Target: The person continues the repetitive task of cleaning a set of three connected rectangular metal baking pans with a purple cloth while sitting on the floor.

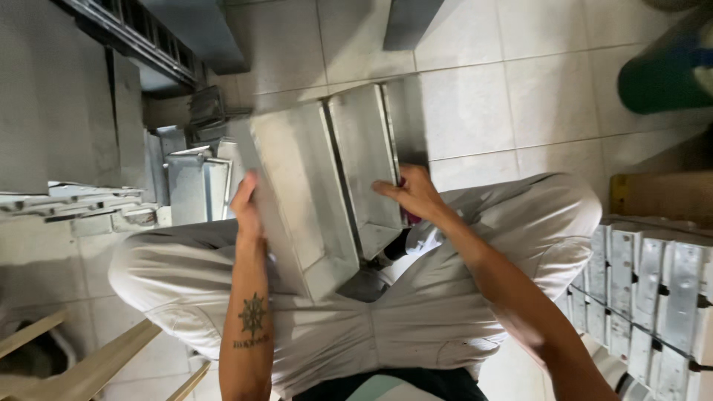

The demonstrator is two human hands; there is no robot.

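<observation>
I am seated, knees apart in light trousers, holding a pair of grey folded sheet-metal channel pieces (319, 178) over my lap. My left hand (246, 206) grips the left edge of the larger left piece. The right piece (365, 160) has my right hand (413, 194) closed on its right edge. The two pieces lie side by side, touching along a dark seam, tilted away from me toward the floor.
More metal channel pieces (194, 182) stand stacked on the tiled floor at left, beside a grey metal rack (67, 111). A stack of similar metal parts (653, 289) lies at the right. A cardboard box (661, 194) and a green object (665, 78) are farther right.
</observation>
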